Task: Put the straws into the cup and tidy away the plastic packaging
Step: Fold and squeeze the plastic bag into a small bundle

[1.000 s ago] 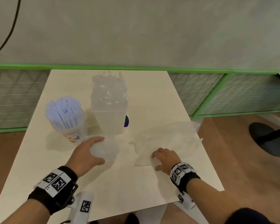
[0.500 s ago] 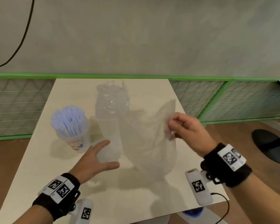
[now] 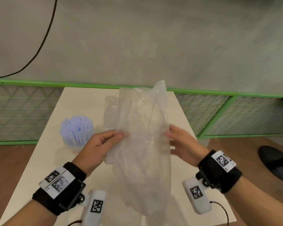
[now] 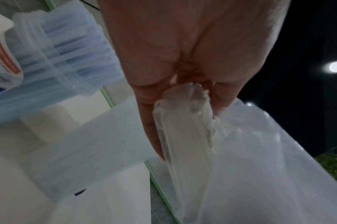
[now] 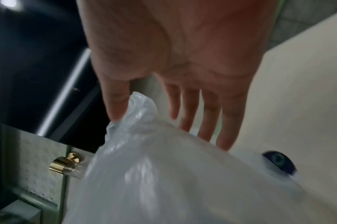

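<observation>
Above the table (image 3: 46,157), left hand (image 3: 96,149) and right hand (image 3: 185,144) hold packaging (image 3: 142,160) edges.

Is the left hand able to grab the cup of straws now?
Probably yes: the cup of straws stands right beside the left hand, nothing between them, but that hand pinches the plastic bag and must let go first.
</observation>
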A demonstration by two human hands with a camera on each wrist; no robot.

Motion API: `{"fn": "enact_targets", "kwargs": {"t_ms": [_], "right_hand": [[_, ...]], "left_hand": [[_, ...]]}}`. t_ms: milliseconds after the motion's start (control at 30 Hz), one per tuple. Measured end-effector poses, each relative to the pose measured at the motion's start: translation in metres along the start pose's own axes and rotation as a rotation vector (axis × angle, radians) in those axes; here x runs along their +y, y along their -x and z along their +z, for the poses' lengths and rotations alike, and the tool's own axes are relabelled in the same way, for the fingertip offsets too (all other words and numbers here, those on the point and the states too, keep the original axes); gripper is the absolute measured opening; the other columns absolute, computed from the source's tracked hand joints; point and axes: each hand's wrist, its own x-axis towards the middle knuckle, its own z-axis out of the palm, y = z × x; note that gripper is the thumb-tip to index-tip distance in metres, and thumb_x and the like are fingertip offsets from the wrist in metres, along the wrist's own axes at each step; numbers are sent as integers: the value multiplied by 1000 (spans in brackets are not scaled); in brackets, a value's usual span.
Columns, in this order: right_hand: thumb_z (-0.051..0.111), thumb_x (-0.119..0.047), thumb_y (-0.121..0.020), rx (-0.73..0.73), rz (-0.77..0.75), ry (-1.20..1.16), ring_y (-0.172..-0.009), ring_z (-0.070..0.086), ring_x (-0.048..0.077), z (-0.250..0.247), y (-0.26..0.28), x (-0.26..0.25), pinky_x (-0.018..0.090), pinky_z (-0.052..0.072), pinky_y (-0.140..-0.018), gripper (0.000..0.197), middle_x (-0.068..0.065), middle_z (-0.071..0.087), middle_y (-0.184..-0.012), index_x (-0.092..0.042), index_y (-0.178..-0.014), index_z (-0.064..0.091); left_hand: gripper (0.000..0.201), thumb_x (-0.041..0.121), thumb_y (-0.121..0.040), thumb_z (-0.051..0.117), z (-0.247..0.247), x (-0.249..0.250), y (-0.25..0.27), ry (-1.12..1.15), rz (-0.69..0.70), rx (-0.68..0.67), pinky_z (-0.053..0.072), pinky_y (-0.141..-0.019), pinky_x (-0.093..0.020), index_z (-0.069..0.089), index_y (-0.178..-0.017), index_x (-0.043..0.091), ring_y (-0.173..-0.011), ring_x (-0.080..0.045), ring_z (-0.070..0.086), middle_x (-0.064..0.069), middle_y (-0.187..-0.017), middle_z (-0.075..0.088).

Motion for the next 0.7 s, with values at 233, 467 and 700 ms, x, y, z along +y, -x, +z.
{"fn": "enact_targets", "kwargs": {"t_ms": [233, 467, 700], "right_hand": [[79, -21, -78, -25, -60, -24, -74, 66, 18, 18, -9, 12, 32, 59, -65, 13, 12, 65, -88, -12, -81, 71], [64, -17, -89, -93, -88, -14, -92, 62, 26, 32, -20, 0, 38, 50, -77, 11, 13, 68, -121, -14, -93, 54], [76, -12, -71, -86, -85, -36, -78, 71, 18, 29, -22, -6, 28, 59, -65, 24, 16, 75, -90, -13, -79, 53]], "left_hand": [[29, 39, -88, 66, -22, -1, 7, 107, -92, -28, 50, -85, -37, 76, -108, 21, -110, -28, 68, -8, -112, 74], [40, 47, -67, 85, -38, -5, 11, 60, -4, -27, 54, -82, -16, 80, -99, 24, -105, -14, 70, -2, -110, 75], [26, 32, -78, 76, -56, 6, 12, 55, 19, 9, 54, -86, -17, 79, -102, 22, -108, -12, 68, -1, -113, 74]]}}
